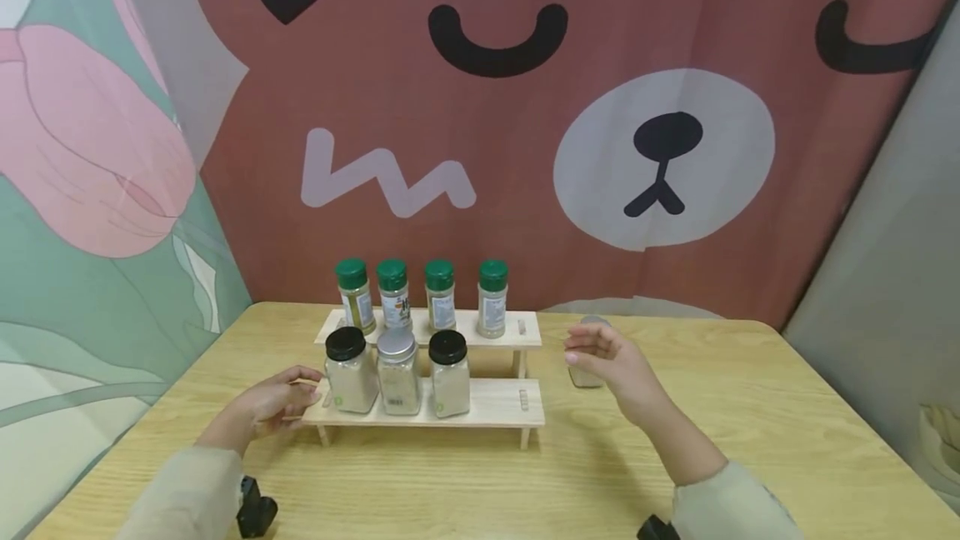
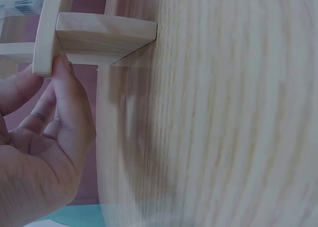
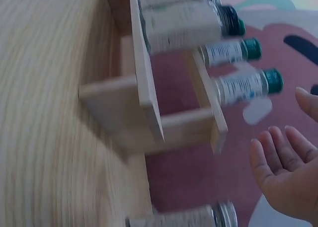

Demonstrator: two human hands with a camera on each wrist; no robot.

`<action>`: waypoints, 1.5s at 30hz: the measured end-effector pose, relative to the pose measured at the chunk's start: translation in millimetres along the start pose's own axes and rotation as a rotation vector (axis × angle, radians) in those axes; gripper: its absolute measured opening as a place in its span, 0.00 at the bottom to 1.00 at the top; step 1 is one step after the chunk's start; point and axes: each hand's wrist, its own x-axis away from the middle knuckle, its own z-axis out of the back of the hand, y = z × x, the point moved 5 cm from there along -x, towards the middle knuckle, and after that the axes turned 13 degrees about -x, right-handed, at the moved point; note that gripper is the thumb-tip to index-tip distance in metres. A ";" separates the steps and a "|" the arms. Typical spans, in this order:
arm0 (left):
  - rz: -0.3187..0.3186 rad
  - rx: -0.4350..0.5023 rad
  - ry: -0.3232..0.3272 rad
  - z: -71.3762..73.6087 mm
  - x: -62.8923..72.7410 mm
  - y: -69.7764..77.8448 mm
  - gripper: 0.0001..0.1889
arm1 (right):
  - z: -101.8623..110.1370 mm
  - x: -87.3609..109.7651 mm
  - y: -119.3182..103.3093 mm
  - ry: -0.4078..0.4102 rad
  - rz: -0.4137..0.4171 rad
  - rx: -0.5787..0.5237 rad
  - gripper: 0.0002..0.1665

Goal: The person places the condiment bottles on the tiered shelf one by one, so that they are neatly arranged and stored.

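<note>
A two-step wooden spice rack (image 1: pixel 495 402) stands on the table. My left hand (image 1: pixel 273 402) is at its left end; in the left wrist view the thumb and a finger of that hand (image 2: pixel 54 132) pinch the end of the lower board (image 2: pixel 45 43). My right hand (image 1: pixel 611 361) is raised right of the rack with loosely bent fingers, holding nothing. It partly hides a silver-lidded jar (image 1: pixel 587 377) that stands on the table. In the right wrist view this jar (image 3: pixel 181 218) shows at the bottom, apart from the right hand (image 3: pixel 288 172).
Along the lower step stand two black-lidded jars (image 1: pixel 351 382) (image 1: pixel 450 386) with a silver-lidded jar (image 1: pixel 400 382) between them. Several green-capped spice bottles (image 1: pixel 492 302) line the upper step. Behind the table (image 1: pixel 360 482) hangs a curtain (image 1: pixel 517 148) with a bear print.
</note>
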 end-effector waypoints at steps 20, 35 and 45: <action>0.014 -0.007 0.006 -0.7 1.8 0.3 0.17 | 93.0 -15.3 23.5 0.104 -0.035 0.116 0.22; -0.001 -0.006 0.001 2.0 1.9 5.2 0.18 | 88.9 -39.7 58.1 -0.011 -0.124 0.114 0.39; 0.012 0.008 0.004 -0.2 1.3 -0.7 0.17 | 85.4 -40.7 66.1 -0.029 -0.162 0.109 0.36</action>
